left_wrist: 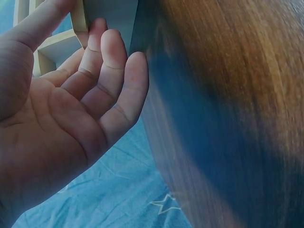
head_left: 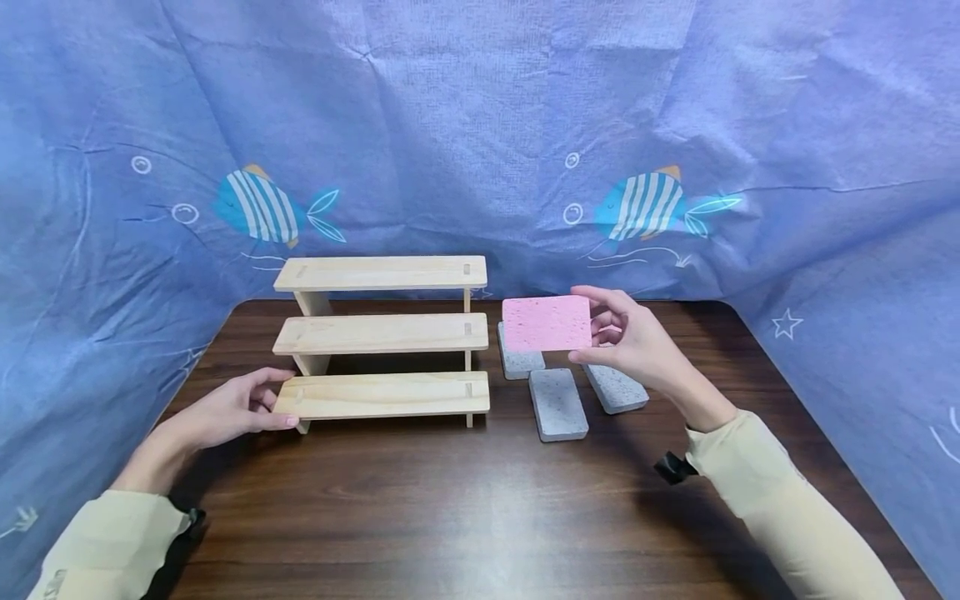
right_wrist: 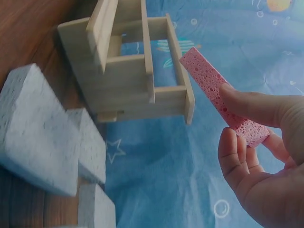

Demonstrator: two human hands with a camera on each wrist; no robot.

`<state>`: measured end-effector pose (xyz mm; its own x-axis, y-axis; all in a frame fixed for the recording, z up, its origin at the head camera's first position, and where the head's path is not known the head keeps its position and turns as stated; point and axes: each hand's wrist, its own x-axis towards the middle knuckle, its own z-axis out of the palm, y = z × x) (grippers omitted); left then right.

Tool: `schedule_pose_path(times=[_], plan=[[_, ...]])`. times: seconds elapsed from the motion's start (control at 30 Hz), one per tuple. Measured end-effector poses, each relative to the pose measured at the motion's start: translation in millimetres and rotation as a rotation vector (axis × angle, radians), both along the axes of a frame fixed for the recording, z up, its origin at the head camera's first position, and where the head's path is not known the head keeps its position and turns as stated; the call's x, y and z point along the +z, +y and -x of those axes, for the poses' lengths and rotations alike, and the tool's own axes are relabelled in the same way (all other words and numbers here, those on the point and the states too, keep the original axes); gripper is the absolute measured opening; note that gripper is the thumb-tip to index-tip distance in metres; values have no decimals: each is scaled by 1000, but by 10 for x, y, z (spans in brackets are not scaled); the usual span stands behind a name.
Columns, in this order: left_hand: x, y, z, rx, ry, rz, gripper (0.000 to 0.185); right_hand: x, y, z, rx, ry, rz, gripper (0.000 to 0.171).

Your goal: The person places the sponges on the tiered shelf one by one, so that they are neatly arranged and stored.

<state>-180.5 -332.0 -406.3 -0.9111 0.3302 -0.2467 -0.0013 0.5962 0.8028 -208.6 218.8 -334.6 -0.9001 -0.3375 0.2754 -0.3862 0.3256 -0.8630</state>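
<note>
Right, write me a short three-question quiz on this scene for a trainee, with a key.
1. At which tier of the wooden shelf is the left hand: A) top, B) middle, C) lowest?
2. True or false: the gray blocks are standing on the top tier.
3. Which hand holds the pink sponge?

Key:
1. C, the lowest tier, at its left end.
2. False: the gray blocks are on the table, beside the shelf.
3. The right hand.
</note>
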Motion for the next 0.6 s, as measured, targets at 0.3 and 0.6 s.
schedule_pose_path(times=[0.3, 0.6], plan=[[8, 4, -3, -3, 3, -11, 80, 51, -268, 28, 56, -37, 55, 84], [8, -4, -9, -2, -1, -3, 81, 125, -454, 4, 98, -19, 90, 82]])
